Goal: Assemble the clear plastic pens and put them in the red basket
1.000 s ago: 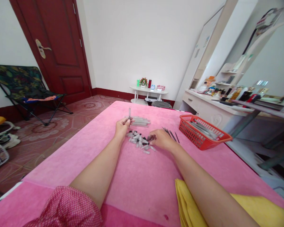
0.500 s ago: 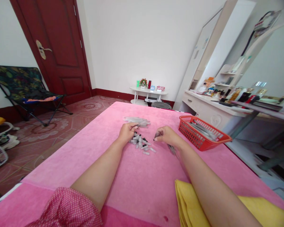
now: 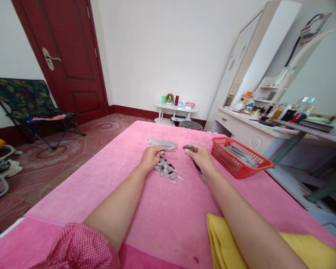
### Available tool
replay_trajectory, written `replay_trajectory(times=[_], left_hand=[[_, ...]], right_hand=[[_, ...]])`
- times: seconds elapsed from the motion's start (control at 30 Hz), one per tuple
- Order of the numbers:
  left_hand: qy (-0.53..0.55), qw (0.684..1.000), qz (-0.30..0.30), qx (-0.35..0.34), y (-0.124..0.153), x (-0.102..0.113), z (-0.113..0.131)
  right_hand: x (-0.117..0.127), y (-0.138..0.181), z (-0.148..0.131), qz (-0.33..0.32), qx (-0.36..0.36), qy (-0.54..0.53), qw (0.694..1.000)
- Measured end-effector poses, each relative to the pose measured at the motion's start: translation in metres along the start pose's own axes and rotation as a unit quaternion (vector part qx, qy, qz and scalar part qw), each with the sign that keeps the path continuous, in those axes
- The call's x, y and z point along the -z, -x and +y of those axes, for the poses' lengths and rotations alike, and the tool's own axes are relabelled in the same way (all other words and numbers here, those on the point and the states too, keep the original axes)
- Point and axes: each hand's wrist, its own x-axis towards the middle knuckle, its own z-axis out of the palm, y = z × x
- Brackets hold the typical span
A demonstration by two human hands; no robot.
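Caps (image 3: 165, 172) litter pink cloth (image 3: 162, 209), indoors.

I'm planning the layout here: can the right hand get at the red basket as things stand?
Probably yes: the red basket stands close beside the right hand, open at the top, with nothing visible between them.

No text, brand or number legible. Stand (image 3: 157, 105): green cylinder (image 3: 162, 99) near left edge, pink box (image 3: 190, 105) near right edge, both too small to read. Bottles (image 3: 279, 111) on dresser (image 3: 235, 114): same, labels unreadable.
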Motion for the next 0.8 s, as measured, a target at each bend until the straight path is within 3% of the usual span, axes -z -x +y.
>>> replay_trajectory(times=[0.2, 0.47, 0.8], left_hand=[[-0.042, 0.998, -0.018, -0.043, -0.001, 0.004, 0.008], [-0.077, 0.994, -0.039, -0.071, 0.000, 0.007, 0.016], [-0.083, 0.993, -0.040, -0.079, 0.000, 0.006, 0.018]], right_hand=[[-0.007, 0.002, -0.007, 0.014, -0.012, -0.074, 0.997], [-0.011, 0.004, -0.009, 0.025, 0.071, 0.045, 0.996], [-0.010, 0.004, -0.006, 0.021, 0.102, 0.121, 0.987]])
